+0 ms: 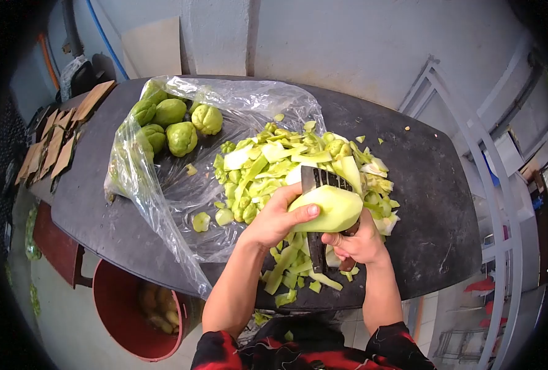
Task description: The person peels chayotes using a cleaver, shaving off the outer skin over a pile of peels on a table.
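Observation:
My left hand (277,216) is closed around a peeled, pale green chayote (329,208), its thumb lying along the near side. My right hand (361,243) grips a dark, wide-bladed knife (316,250) with a brown handle; the chayote covers the middle of the blade. The blade's upper end, with dark slot-like marks, shows above the fruit. Beneath both hands spreads a heap of green peelings (258,166), partly on a clear plastic bag (188,185). Several unpeeled chayotes (182,139) sit in the bag's open mouth at the left.
A dark table (434,203) with rounded edges carries everything. Below its left front edge stands a red bucket (110,308) with pale pieces inside. Wooden boards (58,145) lie at the far left. A grey metal frame (471,129) leans at the right, near the wall.

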Demonstrator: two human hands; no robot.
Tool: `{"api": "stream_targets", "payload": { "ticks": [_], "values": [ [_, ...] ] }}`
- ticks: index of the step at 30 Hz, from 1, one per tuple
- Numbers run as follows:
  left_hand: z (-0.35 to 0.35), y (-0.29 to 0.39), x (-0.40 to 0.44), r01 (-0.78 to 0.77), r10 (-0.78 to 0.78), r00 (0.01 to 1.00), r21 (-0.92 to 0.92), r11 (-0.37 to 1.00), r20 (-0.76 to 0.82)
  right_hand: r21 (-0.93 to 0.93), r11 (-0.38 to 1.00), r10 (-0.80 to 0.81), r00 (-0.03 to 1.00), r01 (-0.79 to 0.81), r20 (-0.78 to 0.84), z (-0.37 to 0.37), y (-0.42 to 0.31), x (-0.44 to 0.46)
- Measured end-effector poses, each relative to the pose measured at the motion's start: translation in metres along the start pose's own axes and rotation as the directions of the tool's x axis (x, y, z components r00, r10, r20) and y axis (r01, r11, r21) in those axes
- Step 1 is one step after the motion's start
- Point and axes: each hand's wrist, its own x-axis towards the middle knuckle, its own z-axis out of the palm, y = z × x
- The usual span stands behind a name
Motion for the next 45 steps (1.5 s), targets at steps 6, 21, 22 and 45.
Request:
{"api": "stream_targets", "payload": {
  "ticks": [6,21,22,45],
  "values": [
    [0.017,-0.012,0.005,-0.065,0.053,0.993,-0.118,0.991,-0.103,0.058,0.997,-0.041,0.998,0.043,-0.039,0.005,0.013,0.005],
    [0.021,-0.028,0.017,-0.129,-0.015,0.943,-0.406,0.905,-0.333,0.365,0.927,0.126,0.989,-0.089,-0.079,0.001,0.029,0.011],
    [0.019,-0.026,0.020,-0.129,-0.014,0.943,-0.404,0.906,-0.331,0.365,0.927,0.123,0.989,-0.086,-0.081,-0.004,0.029,0.012],
    [-0.030,0.016,-0.002,-0.545,0.221,0.818,-0.592,0.593,-0.532,-0.228,0.957,0.075,0.911,-0.181,-0.406,-0.066,-0.021,0.080]
  ]
}}
